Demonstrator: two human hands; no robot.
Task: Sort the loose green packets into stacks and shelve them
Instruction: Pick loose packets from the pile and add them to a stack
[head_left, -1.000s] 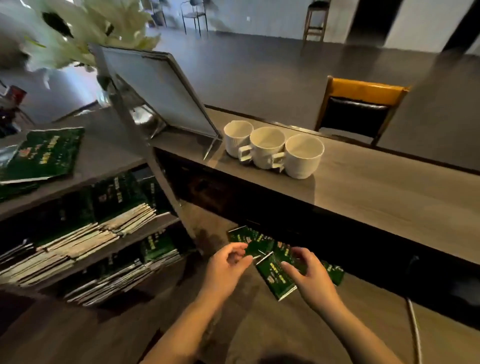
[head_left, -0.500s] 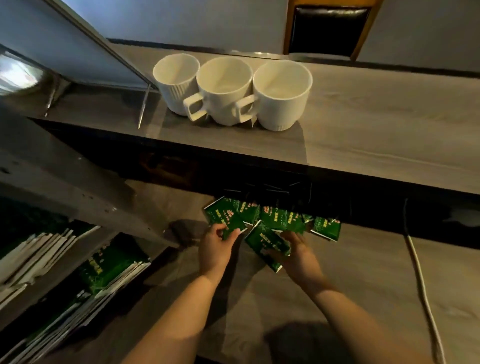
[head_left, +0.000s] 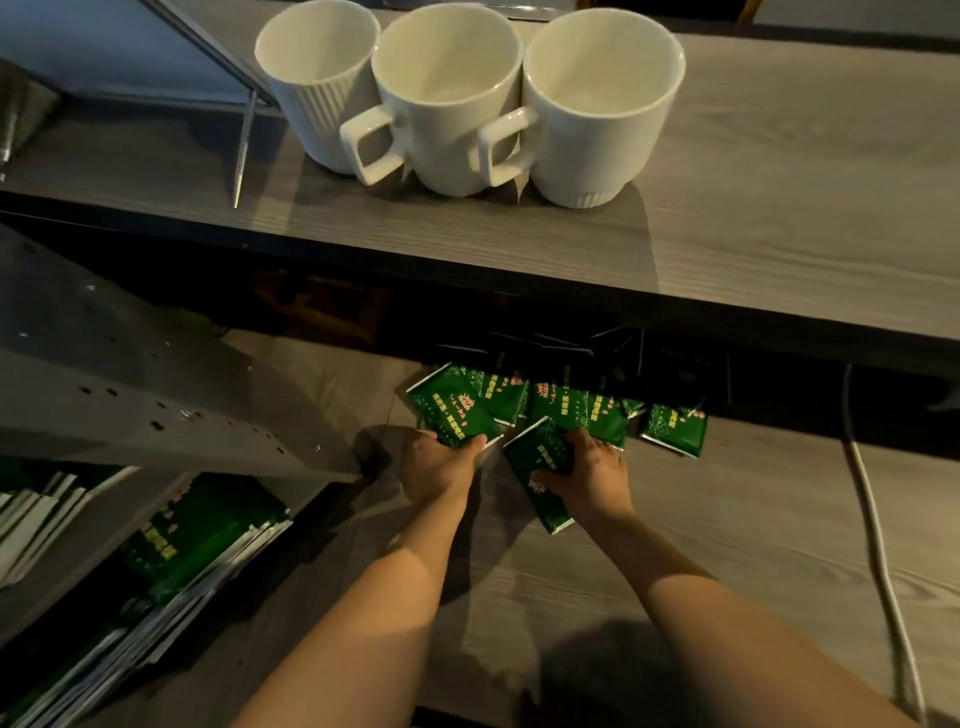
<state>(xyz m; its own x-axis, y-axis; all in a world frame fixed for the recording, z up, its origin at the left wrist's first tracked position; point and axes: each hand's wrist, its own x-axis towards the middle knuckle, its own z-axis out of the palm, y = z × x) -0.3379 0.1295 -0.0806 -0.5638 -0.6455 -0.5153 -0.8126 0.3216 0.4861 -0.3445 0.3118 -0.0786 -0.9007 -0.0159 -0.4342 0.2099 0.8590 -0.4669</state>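
Loose green packets (head_left: 561, 410) lie in an overlapping spread on the lower wooden surface (head_left: 753, 519), just under the front edge of the upper counter (head_left: 779, 218); their far ends run into the shadow beneath it. The left hand (head_left: 439, 467) grips the leftmost packet (head_left: 452, 410) at its near end, thumb curled over the top face. The right hand (head_left: 592, 475) pinches a second packet (head_left: 540, 467), which lies tilted toward the viewer, apart from the row and nearest the person. One further packet (head_left: 675, 428) sits at the right end of the spread, clear of both hands.

Against the frame half a second ago, both hands hold the same two packets in much the same arrangement; the camera has drawn closer and lower, so the chair above the counter is now almost out of view.

Packets carry yellow and pink print on green; the characters are too small and blurred to read.

Outward from the spread: three white mugs (head_left: 452, 93) stand touching in a row on the counter above. Left of the spread, shelving (head_left: 156, 405) holds stacked packets (head_left: 192, 540). Right of the spread, a white cable (head_left: 878, 545) runs along the lower surface.
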